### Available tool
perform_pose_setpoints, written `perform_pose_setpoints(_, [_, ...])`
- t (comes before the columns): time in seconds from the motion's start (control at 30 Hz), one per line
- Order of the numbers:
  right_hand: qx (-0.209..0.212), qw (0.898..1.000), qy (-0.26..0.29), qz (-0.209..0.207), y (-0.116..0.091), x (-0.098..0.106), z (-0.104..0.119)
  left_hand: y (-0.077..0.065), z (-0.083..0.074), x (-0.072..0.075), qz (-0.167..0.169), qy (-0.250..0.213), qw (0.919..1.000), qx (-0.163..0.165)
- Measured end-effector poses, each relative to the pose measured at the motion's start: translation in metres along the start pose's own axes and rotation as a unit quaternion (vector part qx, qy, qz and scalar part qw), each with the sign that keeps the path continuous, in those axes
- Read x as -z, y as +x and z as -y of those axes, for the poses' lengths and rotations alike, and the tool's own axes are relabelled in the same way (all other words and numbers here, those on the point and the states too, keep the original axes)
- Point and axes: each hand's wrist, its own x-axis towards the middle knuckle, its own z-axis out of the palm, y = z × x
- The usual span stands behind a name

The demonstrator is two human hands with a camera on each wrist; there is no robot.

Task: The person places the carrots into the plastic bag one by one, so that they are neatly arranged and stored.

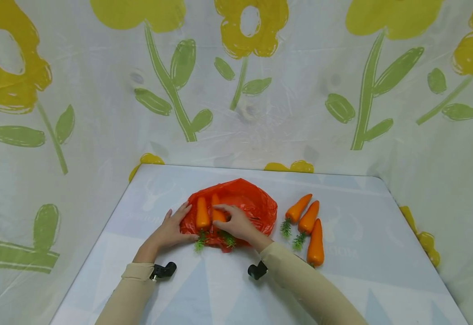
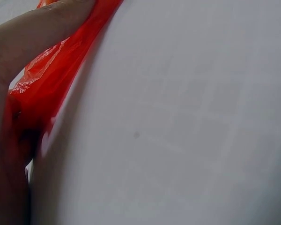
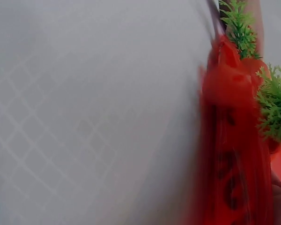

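A red plastic bag [image 1: 256, 203] lies spread on the table with its mouth toward me. Inside it one toy carrot [image 1: 202, 213] rests on the left, green top toward me. My right hand [image 1: 240, 223] holds a second carrot [image 1: 218, 215] beside it, between thumb and fingers. My left hand [image 1: 169, 232] rests at the bag's left edge, fingers stretched out and thumb near the front rim. In the left wrist view, the thumb lies against the red bag [image 2: 61, 70]. Green carrot leaves [image 3: 276, 103] show over the bag in the right wrist view.
Three more carrots lie right of the bag: one at the back [image 1: 298, 207], one in the middle [image 1: 308, 217], and one in front [image 1: 316, 243], partly behind my right sleeve. A flowered curtain [image 1: 301, 90] surrounds the pale table [image 1: 354, 234].
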Motion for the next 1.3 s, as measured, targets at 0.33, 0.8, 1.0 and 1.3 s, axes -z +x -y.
perform_pose_setpoints(0.33, [0.003,0.999,-0.042,0.011,0.0006,-0.0043,0.0037,0.0009,-0.0021,0.0005,0.005,0.001,1.0000,0.002])
perform_pose_setpoints(0.8, [0.001,0.997,-0.069,0.018,0.0012,-0.0060,0.0043,0.0002,-0.0031,0.0017,0.003,0.003,1.0000,0.007])
perform_pose_setpoints(1.0, [0.006,0.998,-0.059,0.017,0.0012,-0.0060,0.0013,-0.0005,-0.0035,0.0019,0.005,0.000,0.9999,0.009])
perform_pose_setpoints(1.3, [0.004,0.998,-0.059,0.016,-0.0029,-0.0035,-0.0013,0.0001,-0.0027,0.0014,0.006,0.001,0.9999,0.008])
